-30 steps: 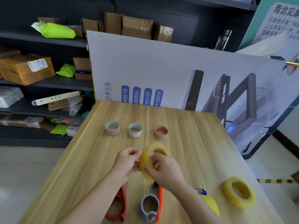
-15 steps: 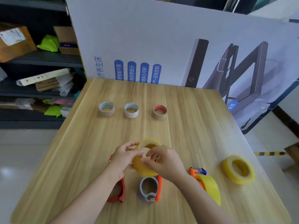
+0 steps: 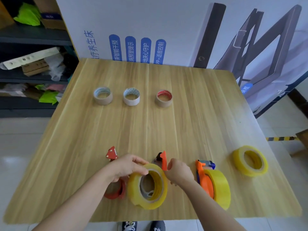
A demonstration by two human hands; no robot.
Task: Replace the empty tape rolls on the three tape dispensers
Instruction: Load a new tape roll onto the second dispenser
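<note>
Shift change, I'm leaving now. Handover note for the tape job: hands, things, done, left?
Left hand grips the top of the yellow roll; right hand pinches its right rim.
That roll is around the middle dispenser's grey hub; not clearly seated.
Right dispenser carries a full roll. Left dispenser is bare.
Spare roll lies at the right; three empty cores are lined up at the far side.
Left: seat the middle roll, then load the left dispenser.
</note>
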